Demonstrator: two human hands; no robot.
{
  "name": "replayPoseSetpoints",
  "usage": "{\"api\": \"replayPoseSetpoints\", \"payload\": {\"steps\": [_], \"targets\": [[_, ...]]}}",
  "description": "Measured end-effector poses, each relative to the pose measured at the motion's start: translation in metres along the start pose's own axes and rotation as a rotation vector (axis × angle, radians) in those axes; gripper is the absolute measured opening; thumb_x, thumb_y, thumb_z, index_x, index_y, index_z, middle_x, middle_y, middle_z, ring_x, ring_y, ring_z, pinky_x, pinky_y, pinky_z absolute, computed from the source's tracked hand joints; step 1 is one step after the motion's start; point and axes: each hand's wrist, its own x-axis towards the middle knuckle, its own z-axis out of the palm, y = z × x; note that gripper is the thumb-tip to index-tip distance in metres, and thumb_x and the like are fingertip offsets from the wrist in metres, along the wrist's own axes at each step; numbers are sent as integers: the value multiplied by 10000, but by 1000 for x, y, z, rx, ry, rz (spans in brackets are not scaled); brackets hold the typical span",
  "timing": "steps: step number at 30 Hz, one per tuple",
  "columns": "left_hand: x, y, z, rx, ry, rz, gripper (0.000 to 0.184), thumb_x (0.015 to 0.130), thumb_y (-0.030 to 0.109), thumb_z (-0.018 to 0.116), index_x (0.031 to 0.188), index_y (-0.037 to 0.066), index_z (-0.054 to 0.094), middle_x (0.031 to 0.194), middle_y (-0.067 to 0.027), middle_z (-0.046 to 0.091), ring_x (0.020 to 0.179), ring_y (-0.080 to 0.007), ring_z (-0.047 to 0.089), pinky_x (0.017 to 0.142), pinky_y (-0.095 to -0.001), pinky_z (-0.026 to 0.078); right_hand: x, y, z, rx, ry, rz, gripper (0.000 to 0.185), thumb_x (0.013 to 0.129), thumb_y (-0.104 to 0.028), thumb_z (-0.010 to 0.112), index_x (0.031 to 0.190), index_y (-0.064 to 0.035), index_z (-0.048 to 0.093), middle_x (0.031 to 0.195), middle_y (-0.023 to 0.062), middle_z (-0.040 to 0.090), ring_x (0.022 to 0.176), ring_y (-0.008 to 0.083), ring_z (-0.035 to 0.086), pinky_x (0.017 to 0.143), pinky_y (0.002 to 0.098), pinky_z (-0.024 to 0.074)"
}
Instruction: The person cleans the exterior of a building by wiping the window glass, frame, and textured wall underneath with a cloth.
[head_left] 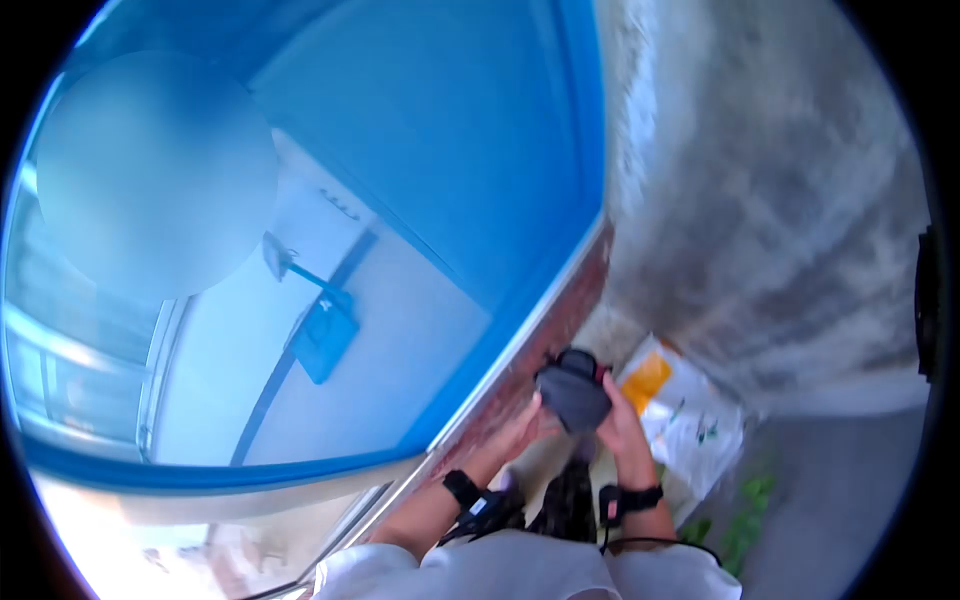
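Note:
A dark grey, pouch-like object point(572, 398) with a black upper part and a small red spot is held in front of my body. Its exact kind is blurred. My right hand point(622, 420) grips its right edge, with the fingers along that side. At its lower left edge is my left hand point(516, 428), fingertips against it, the far fingers partly hidden behind it. Black straps with small devices circle both wrists.
A large blue-framed glass pane point(520, 330) fills the left, showing what looks like a blue platform scale point(326, 335). On the right rises a rough grey wall point(760, 200). A white-and-orange sack point(695, 430) and green leaves point(745, 520) lie low at the right.

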Motion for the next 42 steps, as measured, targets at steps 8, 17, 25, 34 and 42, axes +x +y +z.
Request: {"api": "replayPoseSetpoints", "payload": {"steps": [8,17,25,34,42], "targets": [[-43,17,3,251,396,174,422,847,315,604,1149,32,523,1053,-65,599,916,-152,585,726,-282,490,33,37,-11,-1407,144,-393,425,916,-385,438,1174,-51,486,1055,90,570,955,184,553,799,298,450],[-75,35,19,1003,652,551,493,866,455,491,1042,-1,549,861,-233,608,826,-347,615,721,-378,467,-6,77,55,-1141,-110,-411,498,883,-280,533,1302,-68,368,1156,87,505,1054,194,503,900,289,398],[-139,55,6,805,149,284,509,883,333,528,1253,9,397,887,-97,593,710,-139,602,546,-247,493,-9,116,44,-633,-53,60,405,907,-332,464,1204,-61,413,1105,130,530,974,225,571,797,329,498],[-185,36,-42,783,162,357,484,852,163,577,1288,45,403,1158,-84,533,841,-137,584,617,-262,504,-33,138,83,-999,-128,211,433,910,-277,474,1257,-31,392,1094,99,553,976,202,565,826,333,473],[-272,29,-52,733,215,352,425,890,187,534,1284,79,420,1209,-27,522,935,-117,585,707,-259,489,-37,81,183,-1425,-538,-5,498,779,-195,663,1205,-33,462,1079,54,543,963,124,518,834,259,424]]}}
